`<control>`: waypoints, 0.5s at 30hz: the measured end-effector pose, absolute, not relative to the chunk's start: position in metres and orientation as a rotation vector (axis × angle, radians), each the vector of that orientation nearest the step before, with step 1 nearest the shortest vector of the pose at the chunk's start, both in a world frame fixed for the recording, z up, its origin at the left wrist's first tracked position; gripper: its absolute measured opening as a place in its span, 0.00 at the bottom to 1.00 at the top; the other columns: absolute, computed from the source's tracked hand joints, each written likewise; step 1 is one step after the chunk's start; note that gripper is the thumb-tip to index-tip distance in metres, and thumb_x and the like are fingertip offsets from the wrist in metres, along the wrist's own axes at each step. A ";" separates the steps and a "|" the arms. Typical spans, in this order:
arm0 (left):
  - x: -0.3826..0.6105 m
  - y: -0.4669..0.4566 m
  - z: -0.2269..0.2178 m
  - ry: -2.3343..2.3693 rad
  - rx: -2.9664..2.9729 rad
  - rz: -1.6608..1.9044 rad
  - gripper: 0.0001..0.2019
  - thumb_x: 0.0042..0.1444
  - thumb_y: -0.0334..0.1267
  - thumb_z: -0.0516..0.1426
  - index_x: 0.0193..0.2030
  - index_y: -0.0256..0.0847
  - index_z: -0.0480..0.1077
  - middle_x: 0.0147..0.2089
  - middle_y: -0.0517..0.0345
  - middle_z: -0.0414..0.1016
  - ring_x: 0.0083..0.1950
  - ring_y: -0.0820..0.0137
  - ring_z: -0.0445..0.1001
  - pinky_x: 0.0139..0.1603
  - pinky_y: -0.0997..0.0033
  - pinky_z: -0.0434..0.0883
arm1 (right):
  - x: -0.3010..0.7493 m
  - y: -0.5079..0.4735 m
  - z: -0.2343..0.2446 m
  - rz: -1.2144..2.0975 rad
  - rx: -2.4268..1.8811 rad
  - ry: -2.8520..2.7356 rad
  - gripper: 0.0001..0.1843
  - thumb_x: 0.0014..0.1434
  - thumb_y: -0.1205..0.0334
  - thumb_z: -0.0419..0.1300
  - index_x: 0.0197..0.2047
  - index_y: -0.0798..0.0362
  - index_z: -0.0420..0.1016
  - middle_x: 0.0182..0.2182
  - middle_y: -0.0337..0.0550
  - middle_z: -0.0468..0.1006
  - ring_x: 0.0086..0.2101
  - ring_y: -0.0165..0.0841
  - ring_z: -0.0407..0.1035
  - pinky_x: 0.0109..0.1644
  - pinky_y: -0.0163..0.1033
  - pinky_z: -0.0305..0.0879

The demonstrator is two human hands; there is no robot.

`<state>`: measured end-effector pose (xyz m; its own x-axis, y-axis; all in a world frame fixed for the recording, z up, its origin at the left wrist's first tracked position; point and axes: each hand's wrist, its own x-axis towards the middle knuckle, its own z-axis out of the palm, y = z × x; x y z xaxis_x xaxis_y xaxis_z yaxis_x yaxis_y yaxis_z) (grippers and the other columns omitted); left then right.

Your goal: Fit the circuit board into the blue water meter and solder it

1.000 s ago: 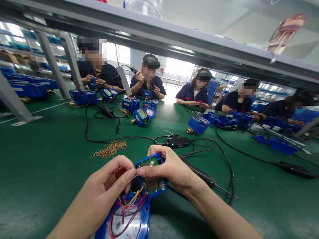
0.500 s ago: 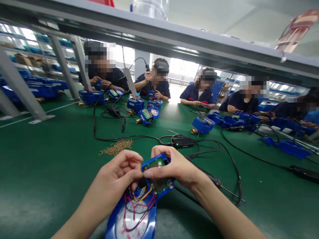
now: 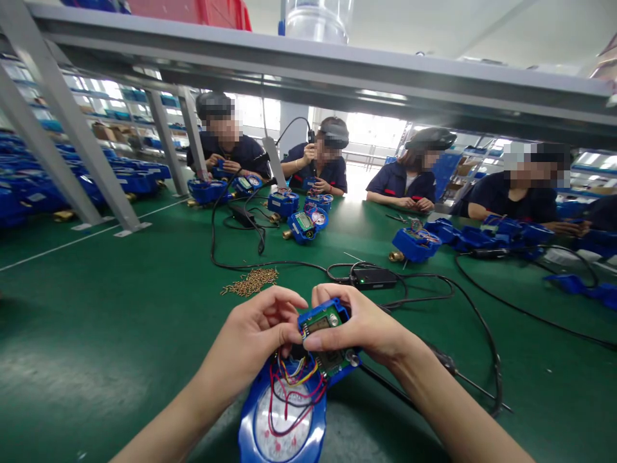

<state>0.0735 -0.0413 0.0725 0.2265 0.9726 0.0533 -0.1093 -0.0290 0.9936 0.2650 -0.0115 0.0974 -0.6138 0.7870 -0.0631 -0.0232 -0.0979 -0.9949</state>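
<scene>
In the head view, my right hand (image 3: pixel 369 325) grips a blue plastic housing that carries a green circuit board (image 3: pixel 332 361), thumb across its front. My left hand (image 3: pixel 260 331) is closed at the left edge of that board, thumb and fingertips pinched by the thin wires; what lies between them is hidden. Red, black, yellow and white wires (image 3: pixel 299 373) run from the board down to a blue meter body (image 3: pixel 250 418). Its round pale dial (image 3: pixel 284 421) faces up, with wires looped across it. Beyond my left hand lies a pile of small brass-coloured screws (image 3: pixel 253 281).
A black electric screwdriver (image 3: pixel 443 360) lies beside my right forearm. Black cables and a black power box (image 3: pixel 373 278) cross the green table (image 3: pixel 144 334). Several blue meters (image 3: pixel 417 244) stand farther off, where co-workers sit. A grey shelf beam (image 3: pixel 289 61) spans overhead.
The view has swung left, so everything appears farther right. Both hands keep the same hold on the board and housing. Across the table, a co-worker's hands have come together lower down.
</scene>
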 end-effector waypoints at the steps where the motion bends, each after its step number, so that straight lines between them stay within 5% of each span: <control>1: 0.074 -0.041 0.071 0.939 1.261 1.118 0.10 0.49 0.31 0.65 0.39 0.43 0.75 0.30 0.65 0.77 0.28 0.74 0.72 0.26 0.78 0.68 | 0.265 -0.012 0.098 1.774 -0.855 -1.590 0.27 0.38 0.61 0.79 0.25 0.55 0.62 0.24 0.30 0.66 0.26 0.24 0.57 0.30 0.30 0.53; 10: 0.048 -0.028 0.044 1.101 1.734 1.013 0.12 0.57 0.45 0.63 0.49 0.55 0.77 0.43 0.61 0.81 0.42 0.64 0.79 0.39 0.75 0.75 | 0.270 -0.014 0.101 1.830 -0.918 -1.592 0.27 0.37 0.60 0.79 0.28 0.54 0.63 0.24 0.30 0.66 0.26 0.24 0.58 0.28 0.29 0.54; 15: 0.037 -0.018 0.056 0.972 2.203 1.043 0.19 0.57 0.39 0.64 0.55 0.63 0.73 0.54 0.65 0.75 0.49 0.65 0.76 0.51 0.73 0.73 | 0.275 -0.012 0.100 1.776 -0.940 -1.662 0.28 0.35 0.66 0.79 0.31 0.54 0.64 0.29 0.30 0.69 0.31 0.24 0.60 0.31 0.27 0.56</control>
<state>0.0372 -0.0177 0.0558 0.4482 0.7778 0.4407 0.3849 -0.6128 0.6901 0.2746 -0.0117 0.1000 -0.6193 0.7739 -0.1325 0.0811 -0.1048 -0.9912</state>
